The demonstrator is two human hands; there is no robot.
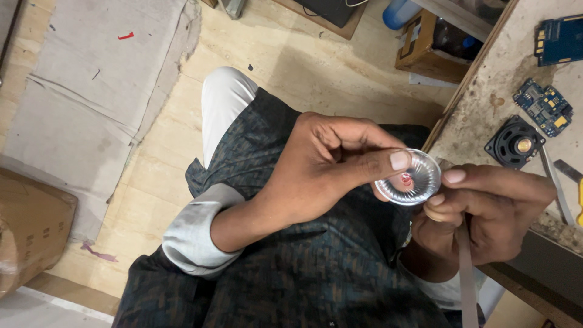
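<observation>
Held a small silvery round dish up over the lap, left hand pinching its rim with the thumb on top. Propped it from the other side with the right hand, fingers curled tight around a thin gray stick. Had a black speaker and blue circuit boards sitting close by on the workbench.

one head-worn camera, looking steeply down from the person's own eye level. it faces the lap and floor, with the left hand and right hand close beneath the lens, near frame centre. the workbench edge enters at the right; flattened cardboard on the floor fills the left. there is no second view, so no overlap.
</observation>
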